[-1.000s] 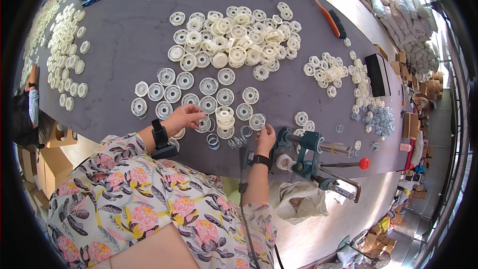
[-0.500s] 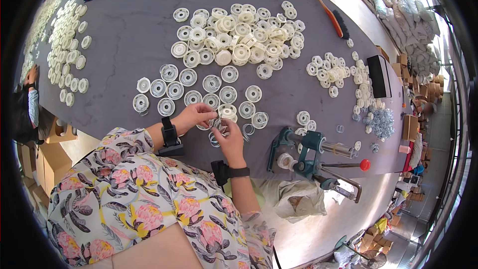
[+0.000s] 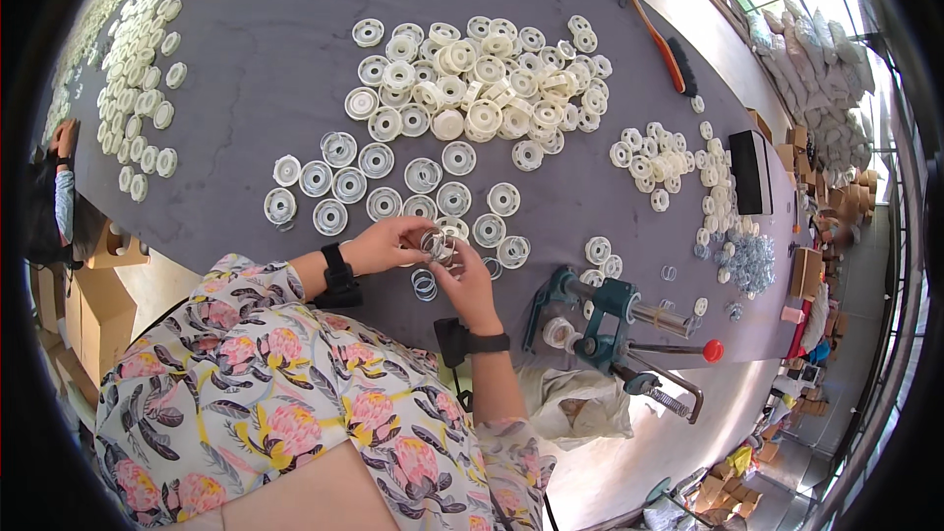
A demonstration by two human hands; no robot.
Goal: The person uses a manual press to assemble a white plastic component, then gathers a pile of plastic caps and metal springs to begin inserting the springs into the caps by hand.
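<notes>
Between the fingers of both hands is a thin wire coil spring (image 3: 438, 244), held over the table. My left hand (image 3: 388, 244) pinches its left side, and my right hand (image 3: 466, 283) grips it from the right and below. Just behind the fingers sits a white plastic wheel (image 3: 453, 227), partly hidden by them. A loose wire coil (image 3: 424, 284) lies on the table under my hands, and another coil (image 3: 492, 267) lies right of my right hand. Beyond are several white wheels (image 3: 377, 160), some with wire coils in them.
A green hand press (image 3: 612, 300) with a red-knobbed lever stands at the right front edge. A heap of cream wheels (image 3: 492, 88) fills the far middle. More wheels (image 3: 138, 88) lie left, a brush (image 3: 664, 49) far right, a wire coil pile (image 3: 749, 264) right. Another person's hand (image 3: 65, 139) shows far left.
My hands have brought the wire coil up and turned it more openly between the fingers. The loose coil beneath them now shows more clearly. The view has shifted slightly.
</notes>
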